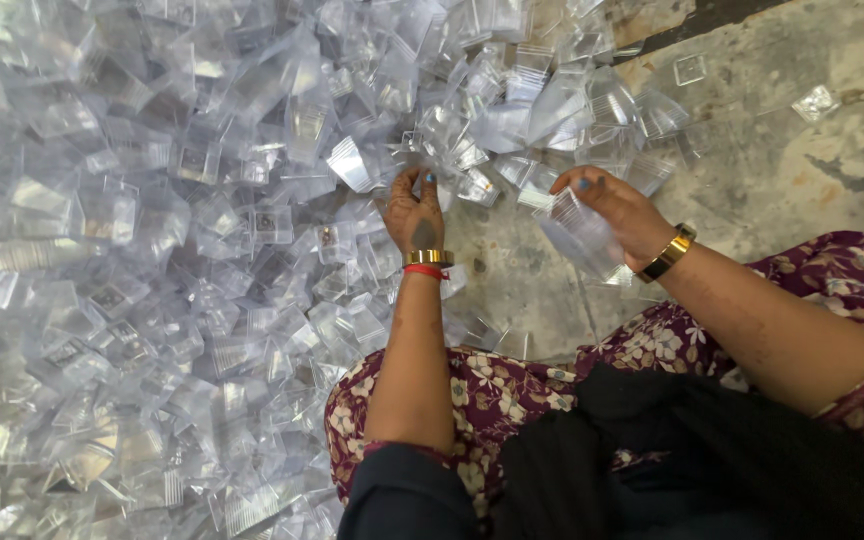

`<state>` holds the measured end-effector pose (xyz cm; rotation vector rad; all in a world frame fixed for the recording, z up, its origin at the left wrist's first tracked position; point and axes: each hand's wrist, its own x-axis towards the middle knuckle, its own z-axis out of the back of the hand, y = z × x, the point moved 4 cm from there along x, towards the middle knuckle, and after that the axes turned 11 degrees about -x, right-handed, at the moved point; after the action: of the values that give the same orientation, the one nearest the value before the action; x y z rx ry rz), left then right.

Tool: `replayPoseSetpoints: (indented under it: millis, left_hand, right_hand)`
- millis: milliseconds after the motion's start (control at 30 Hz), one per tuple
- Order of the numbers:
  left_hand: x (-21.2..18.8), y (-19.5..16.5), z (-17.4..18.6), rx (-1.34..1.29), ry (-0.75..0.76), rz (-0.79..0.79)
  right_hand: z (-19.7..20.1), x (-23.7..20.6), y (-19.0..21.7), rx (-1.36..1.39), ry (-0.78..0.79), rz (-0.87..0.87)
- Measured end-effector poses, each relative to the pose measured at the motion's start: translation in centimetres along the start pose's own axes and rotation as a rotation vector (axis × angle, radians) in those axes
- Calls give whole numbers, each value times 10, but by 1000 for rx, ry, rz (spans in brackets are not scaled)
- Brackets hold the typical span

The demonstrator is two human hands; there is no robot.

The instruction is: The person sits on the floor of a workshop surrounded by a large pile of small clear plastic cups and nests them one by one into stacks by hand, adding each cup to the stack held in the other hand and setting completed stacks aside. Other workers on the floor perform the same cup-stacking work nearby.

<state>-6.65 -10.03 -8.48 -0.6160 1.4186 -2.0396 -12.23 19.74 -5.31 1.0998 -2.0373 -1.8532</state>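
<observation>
Reaching into the big heap of clear plastic boxes (152,250) on the stained stone floor (772,170), the left hand (414,215) spreads open fingers over its edge. The right hand (620,212) grips a stack of clear plastic boxes (582,237) just beside the heap's right edge.

L hand (414,215) reaches into clear plastic box pile (152,250); R hand (617,215) w/ firm grip on clear stack (580,238)

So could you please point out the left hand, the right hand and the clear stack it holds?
Left hand (414,212): head view, back of hand.
Right hand (620,208): head view, knuckles.
Clear stack (580,235): head view, side wall.
</observation>
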Motion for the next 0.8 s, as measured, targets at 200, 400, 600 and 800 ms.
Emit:
replayPoseSetpoints:
  millis: [200, 400, 600, 800]
  left_hand:
    - [-11, 16, -29, -629, 214, 148]
    - [-46, 4, -59, -619, 648, 423]
    - [-59, -29, -65, -532, 714, 270]
    - [-38, -40, -43, -213, 371, 190]
  right_hand:
    - [-7, 0, 9, -488, -70, 55]
    - [-15, -4, 13, -750, -1, 112]
    - [-12, 0, -5, -678, 8, 190]
    - [1, 8, -29, -393, -71, 152]
